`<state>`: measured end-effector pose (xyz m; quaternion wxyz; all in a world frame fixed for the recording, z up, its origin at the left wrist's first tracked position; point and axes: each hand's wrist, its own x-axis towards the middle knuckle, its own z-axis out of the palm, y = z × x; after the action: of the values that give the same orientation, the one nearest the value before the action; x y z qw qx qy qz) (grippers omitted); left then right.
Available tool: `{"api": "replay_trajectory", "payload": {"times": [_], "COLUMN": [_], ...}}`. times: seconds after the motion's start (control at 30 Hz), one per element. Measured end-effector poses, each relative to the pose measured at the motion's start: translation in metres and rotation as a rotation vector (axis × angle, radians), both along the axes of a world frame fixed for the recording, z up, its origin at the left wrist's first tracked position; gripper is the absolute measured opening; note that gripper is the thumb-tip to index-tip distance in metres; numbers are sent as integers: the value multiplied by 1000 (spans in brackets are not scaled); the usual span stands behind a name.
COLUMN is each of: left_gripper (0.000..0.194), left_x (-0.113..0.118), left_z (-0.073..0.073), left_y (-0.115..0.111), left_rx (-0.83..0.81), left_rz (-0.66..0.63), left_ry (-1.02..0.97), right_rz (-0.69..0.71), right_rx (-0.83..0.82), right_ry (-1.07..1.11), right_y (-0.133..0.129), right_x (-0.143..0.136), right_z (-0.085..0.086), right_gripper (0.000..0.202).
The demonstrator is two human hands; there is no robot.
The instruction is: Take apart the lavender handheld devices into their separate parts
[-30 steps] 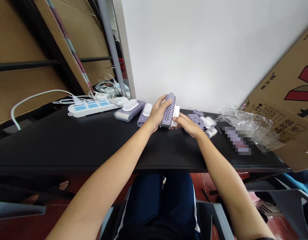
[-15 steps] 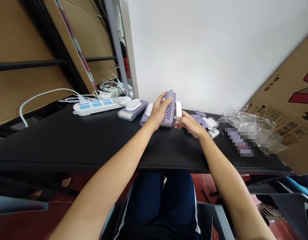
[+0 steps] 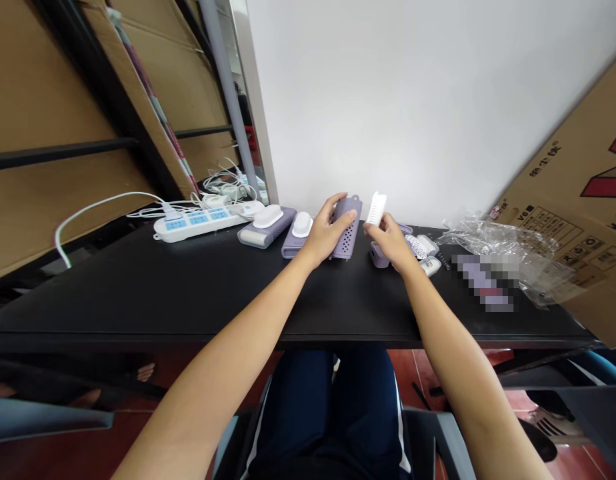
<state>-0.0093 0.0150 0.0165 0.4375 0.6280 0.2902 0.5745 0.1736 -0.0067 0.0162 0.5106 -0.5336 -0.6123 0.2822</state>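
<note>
My left hand (image 3: 323,235) is wrapped around a purple case (image 3: 347,237) with rows of round holes and a small hanging loop at its top. The case stands tilted over the black table, its lower end at or near the surface. In my right hand (image 3: 392,243) is a white slotted plastic piece (image 3: 377,208), pinched at its lower end and held upright, apart from the case. A purple part (image 3: 379,257) lies just below that hand. Left of the case sit two purple blocks, one with a white oval piece (image 3: 302,225) on it, the other with a similar oval piece (image 3: 269,216).
A white power strip (image 3: 198,220) with blue sockets and tangled cables lies at the left. Toward the right are a coiled white cord (image 3: 416,247), small white parts (image 3: 430,267), crumpled clear plastic (image 3: 503,237) and a leaning cardboard box (image 3: 563,233). A white wall rises behind.
My right hand has drawn the white slotted piece away to the right and up from the purple case. The left hand has lowered and tilted the case slightly.
</note>
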Motion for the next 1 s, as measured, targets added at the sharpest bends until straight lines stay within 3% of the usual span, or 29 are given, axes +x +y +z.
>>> {"api": "replay_trajectory", "payload": {"times": [0.17,0.33,0.57,0.63,0.77,0.9,1.0], "left_gripper": [64,61,59,58,60,69,67], "left_x": [-3,-4,-3,-3,-2,-1,0], "left_z": [0,-3,-7,-7,-4,-2,-2], "left_y": [5,9,12,12,10,7,6], "left_rx": [-102,-130,-126,-124,-151,-154,-147], "left_rz": [59,51,62,43,3,11,10], "left_ry": [-111,-162,-165,-176,-187,-165,-145], "right_rz": [-351,-463,-378,-408,-438,-204,-3], "right_rx": [-33,-227,-407,-345,-59,158,178], "right_ry": [-389,-735,-792,-759,-539,-281,-252], "right_y": [-2,-11,-14,-13,-10,-13,-22], "right_x": [48,82,82,83,82,60,39], "right_z": [15,23,22,20,18,19,21], "right_gripper": [39,47,39,45,50,39,44]}}
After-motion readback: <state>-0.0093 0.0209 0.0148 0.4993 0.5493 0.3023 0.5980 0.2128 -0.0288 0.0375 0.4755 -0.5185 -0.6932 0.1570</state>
